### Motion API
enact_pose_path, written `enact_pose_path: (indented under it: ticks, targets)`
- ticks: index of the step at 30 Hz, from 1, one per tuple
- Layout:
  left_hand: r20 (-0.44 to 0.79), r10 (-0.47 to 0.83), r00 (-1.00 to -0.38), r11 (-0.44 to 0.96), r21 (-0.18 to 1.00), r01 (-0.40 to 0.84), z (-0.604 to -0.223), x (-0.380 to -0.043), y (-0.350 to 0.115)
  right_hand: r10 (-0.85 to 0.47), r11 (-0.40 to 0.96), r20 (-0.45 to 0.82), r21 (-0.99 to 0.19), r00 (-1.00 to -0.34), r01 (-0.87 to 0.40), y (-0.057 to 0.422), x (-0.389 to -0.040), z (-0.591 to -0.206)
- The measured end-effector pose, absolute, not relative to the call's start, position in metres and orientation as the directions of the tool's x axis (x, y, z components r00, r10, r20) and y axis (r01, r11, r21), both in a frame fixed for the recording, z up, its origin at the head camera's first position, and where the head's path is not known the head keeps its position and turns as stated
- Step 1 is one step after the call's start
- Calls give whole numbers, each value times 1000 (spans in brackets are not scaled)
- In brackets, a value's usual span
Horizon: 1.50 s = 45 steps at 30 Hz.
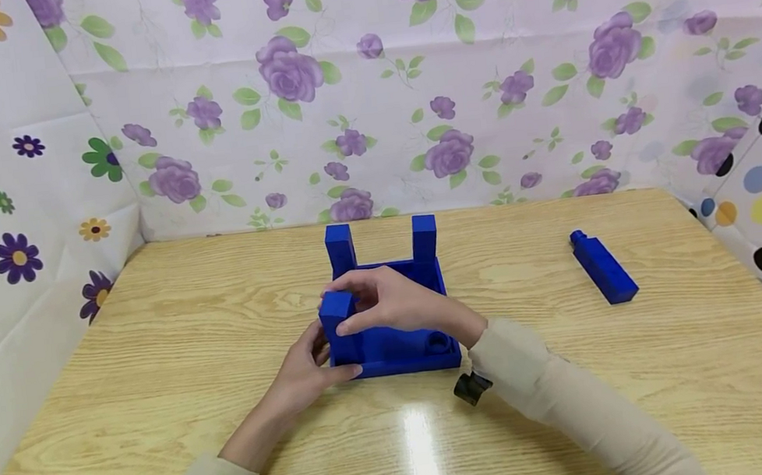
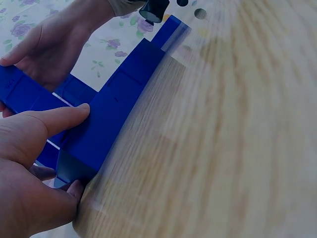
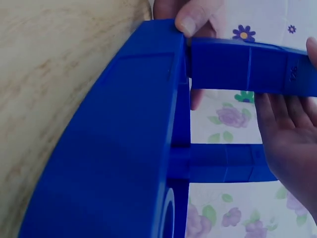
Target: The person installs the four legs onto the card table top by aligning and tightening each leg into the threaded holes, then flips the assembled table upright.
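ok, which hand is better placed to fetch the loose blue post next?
Probably the right grip, once it releases its post: the loose post lies on that side, while the left grip holds the tray at its near-left corner.

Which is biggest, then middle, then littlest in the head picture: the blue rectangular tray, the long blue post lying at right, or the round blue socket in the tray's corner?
1. Blue rectangular tray
2. Long blue post
3. Round blue socket
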<state>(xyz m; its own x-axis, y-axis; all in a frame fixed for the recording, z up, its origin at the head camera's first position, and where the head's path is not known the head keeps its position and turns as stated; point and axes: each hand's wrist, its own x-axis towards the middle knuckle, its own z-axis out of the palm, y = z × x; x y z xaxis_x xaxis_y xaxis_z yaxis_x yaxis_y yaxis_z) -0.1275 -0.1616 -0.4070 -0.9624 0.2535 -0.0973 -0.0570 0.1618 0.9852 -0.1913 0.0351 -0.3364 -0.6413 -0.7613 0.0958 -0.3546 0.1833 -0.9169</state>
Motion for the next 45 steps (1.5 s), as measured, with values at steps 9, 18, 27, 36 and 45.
enact_pose_path:
  ticks: [9,18,27,36,45]
  targets:
    - [-115,256,-960,185,980,-68,-405,-127,-162,-645,257,198,-853,-738,-454,29,-178,-341]
    - [-132,261,-956,188,979,-84,-404,-126,-162,-524,342,332,-761,-784,-551,21,-168,-345]
    - [-108,256,-961,185,981,-61,-405,-126,-162,-467,381,409,-707,-784,-596,13,-163,-346]
    - [-108,261,-959,164,984,-66,-406,-126,-162,-434,383,479,-669,-763,-637,10,-158,-348]
    - [-107,254,-961,167,984,-65,-406,-126,-161,-452,379,460,-677,-765,-631,11,-156,-349]
